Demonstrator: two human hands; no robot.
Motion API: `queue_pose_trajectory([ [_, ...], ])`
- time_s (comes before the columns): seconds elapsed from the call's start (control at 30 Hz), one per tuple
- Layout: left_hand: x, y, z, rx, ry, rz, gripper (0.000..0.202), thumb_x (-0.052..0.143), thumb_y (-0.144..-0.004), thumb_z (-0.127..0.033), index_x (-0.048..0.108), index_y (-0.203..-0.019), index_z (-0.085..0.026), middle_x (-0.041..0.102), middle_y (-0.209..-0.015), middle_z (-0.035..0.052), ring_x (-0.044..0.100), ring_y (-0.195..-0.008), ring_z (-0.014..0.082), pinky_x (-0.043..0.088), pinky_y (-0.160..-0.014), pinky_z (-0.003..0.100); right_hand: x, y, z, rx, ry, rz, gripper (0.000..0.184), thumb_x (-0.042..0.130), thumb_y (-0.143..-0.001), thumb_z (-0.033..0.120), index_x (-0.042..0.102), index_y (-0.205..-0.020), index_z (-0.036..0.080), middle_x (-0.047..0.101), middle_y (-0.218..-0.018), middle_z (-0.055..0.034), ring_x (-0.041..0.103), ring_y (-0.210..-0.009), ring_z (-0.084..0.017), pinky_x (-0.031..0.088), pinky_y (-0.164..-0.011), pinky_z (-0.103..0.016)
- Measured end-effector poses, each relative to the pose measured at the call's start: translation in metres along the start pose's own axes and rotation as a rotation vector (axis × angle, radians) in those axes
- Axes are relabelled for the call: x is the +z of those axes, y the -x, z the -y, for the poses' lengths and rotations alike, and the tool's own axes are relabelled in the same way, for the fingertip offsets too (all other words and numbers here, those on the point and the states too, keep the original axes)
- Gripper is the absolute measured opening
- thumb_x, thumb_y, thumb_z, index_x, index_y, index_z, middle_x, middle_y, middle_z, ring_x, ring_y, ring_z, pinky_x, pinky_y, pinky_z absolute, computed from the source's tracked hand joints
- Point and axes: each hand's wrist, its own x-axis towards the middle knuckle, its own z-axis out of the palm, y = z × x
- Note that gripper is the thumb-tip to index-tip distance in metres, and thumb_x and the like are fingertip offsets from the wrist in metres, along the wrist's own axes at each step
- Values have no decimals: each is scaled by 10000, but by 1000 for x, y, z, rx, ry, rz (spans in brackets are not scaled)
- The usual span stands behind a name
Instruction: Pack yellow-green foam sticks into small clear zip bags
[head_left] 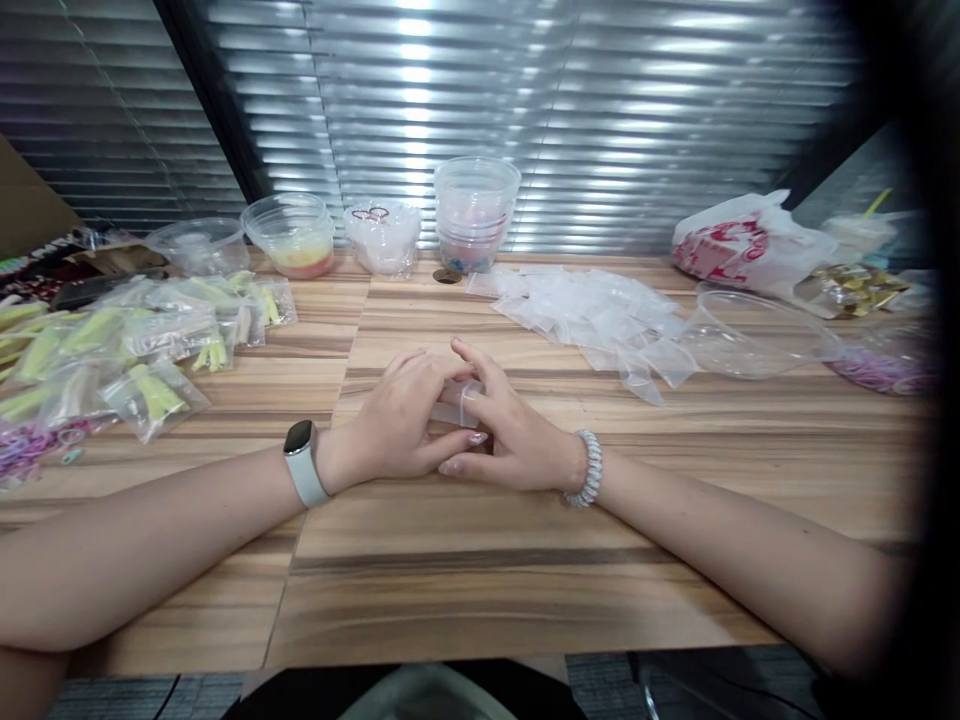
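Small clear plastic piece (457, 405): smooth, glossy. Tabletop (480, 590): wood-grain laminate, smooth, slight sheen. Clear poly bags (585, 320): thin, crinkled, shiny. Clear plastic bowl (750, 335): smooth, glossy. White plastic carrier bag (750, 245): thin, creased. Window blinds (450, 100): shiny metal-look slats. Watch strap (306, 478): matt white, rubbery-looking. Coiled white bracelet (583, 468): glossy, prob plastic
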Motion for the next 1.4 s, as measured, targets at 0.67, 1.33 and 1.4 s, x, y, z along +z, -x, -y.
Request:
queue_pose_trajectory([
  [0.67,3,0,1,-39,-47,106,488,574,-808,-179,449,-1279,-170,557,-1251,94,524,-1149,230,428,-961,392,1,-1,2,37,40,-108,442,594,-834,538,596,-940,108,110,-1538,-214,86,-1460,-320,229,-1148,-516],
  [1.33,2,3,3,-28,-93,137,401,547,-845,-190,486,-1241,-177,623,-1168,69,593,-1054,209,423,-895,366,0,-2,4,82,15,-72,353,604,-844,482,721,-897,153,290,-1494,-149,206,-1436,-290,274,-1134,-490],
  [1.4,0,1,1,5,-75,133,427,556,-826,-186,479,-1246,-170,604,-1197,80,573,-1086,221,420,-918,377,0,-2,4,96,27,-78,375,607,-837,491,710,-875,133,294,-1493,-165,222,-1430,-300,282,-1130,-492],
])
